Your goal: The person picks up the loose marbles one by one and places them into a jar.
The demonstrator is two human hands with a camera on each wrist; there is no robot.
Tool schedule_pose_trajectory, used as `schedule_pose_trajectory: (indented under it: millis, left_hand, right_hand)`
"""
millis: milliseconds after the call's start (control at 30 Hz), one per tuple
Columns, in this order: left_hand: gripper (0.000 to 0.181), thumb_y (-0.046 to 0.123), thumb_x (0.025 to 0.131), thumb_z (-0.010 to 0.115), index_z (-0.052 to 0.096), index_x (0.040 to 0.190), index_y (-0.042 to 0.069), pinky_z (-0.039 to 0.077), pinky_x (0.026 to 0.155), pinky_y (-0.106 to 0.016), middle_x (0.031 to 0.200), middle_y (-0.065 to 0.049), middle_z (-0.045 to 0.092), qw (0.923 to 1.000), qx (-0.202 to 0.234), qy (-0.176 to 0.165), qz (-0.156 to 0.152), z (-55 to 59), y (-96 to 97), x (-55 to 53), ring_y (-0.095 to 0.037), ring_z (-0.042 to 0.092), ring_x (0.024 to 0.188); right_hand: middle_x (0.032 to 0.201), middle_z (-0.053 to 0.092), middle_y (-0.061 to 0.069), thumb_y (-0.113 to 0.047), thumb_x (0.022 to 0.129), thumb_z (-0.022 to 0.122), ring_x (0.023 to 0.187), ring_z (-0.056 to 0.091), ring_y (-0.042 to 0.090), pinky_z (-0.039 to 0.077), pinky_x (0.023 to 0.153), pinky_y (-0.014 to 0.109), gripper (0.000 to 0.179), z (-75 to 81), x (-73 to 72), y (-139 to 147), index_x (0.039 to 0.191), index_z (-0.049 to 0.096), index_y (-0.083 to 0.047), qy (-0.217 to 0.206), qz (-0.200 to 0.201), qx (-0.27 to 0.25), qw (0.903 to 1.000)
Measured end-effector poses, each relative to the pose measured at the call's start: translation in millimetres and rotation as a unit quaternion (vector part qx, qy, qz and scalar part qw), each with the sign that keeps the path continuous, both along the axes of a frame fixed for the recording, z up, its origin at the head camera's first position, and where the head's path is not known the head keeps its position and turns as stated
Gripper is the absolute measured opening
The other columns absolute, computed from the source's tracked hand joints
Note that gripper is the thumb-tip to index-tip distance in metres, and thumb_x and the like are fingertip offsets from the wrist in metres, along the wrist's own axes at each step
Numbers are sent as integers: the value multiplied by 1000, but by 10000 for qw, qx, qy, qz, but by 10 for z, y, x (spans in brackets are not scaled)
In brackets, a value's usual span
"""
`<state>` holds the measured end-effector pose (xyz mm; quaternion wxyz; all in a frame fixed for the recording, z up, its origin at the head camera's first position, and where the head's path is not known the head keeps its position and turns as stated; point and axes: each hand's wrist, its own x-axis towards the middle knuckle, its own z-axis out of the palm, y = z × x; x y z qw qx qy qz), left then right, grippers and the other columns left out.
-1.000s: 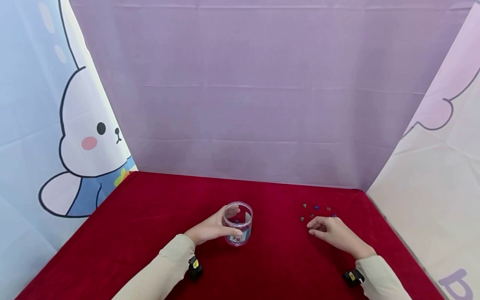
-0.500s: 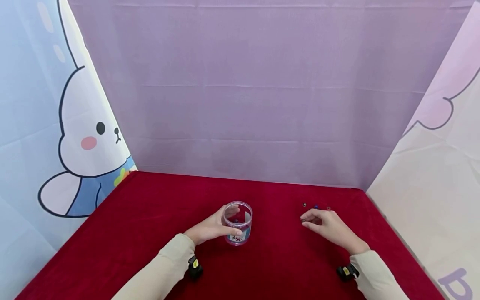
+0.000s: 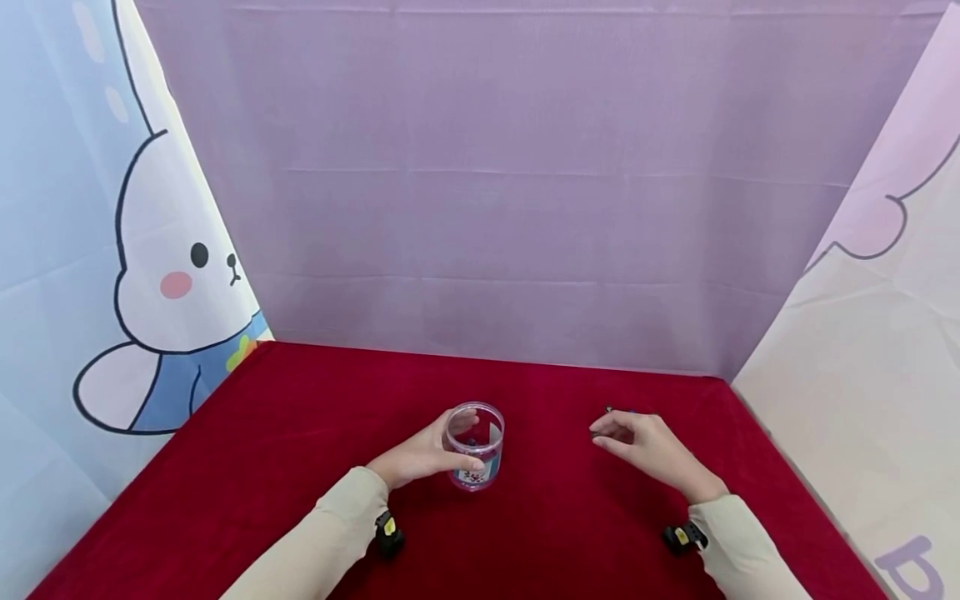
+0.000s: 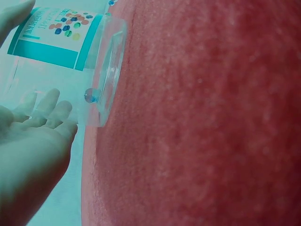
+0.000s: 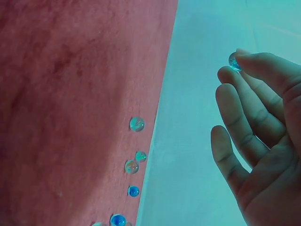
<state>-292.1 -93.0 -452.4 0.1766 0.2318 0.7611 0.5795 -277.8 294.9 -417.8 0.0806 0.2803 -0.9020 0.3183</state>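
My left hand point(image 3: 423, 454) grips a clear, lidless plastic jar point(image 3: 489, 468), thumb in front and fingers round its back. The jar stands upright on the red cloth. In the left wrist view its teal-edged label point(image 4: 51, 40) shows, and a marble point(image 4: 91, 95) lies at the bottom. To the right of the jar, my right hand point(image 3: 654, 450) is raised over the cloth. The right wrist view has a glass marble point(image 5: 233, 61) pinched between its thumb and index finger, with the other fingers loosely bent.
Several loose marbles, including a clear one point(image 5: 137, 124) and a blue one point(image 5: 133, 191), lie on the red cloth point(image 3: 315, 417). In the head view my right hand hides most of them. A lilac curtain point(image 3: 480, 208) hangs behind the table, with printed curtains at both sides.
My right hand has risen from the cloth among the marbles and moved left with a marble in its fingertips. My left hand and the jar have stayed in place.
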Motion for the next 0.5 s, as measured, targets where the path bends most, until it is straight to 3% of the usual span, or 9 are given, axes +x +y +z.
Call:
schedule_pose_trajectory:
  millis: [300,500]
  left_hand:
    - [90,28,84,83,29,154,10,45,102,-49,155,-10,38,10000,24,-39,6,-35,-3,-10,-33,37,138]
    - [90,28,85,82,28,154,9,44,104,-51,155,-11,37,10000,2,-5,17,8,-1,15,-34,36,138]
  right_hand:
    - [95,69,-15,-21,93,75,85,65,5,55,74,27,15,17,-1,-100,107,71,-22,-95,23,-145,9998]
    - [93,69,-14,-21,93,75,83,64,6,55,72,28,14,62,-23,-228,106,72,-20,-34,96,-293,9995]
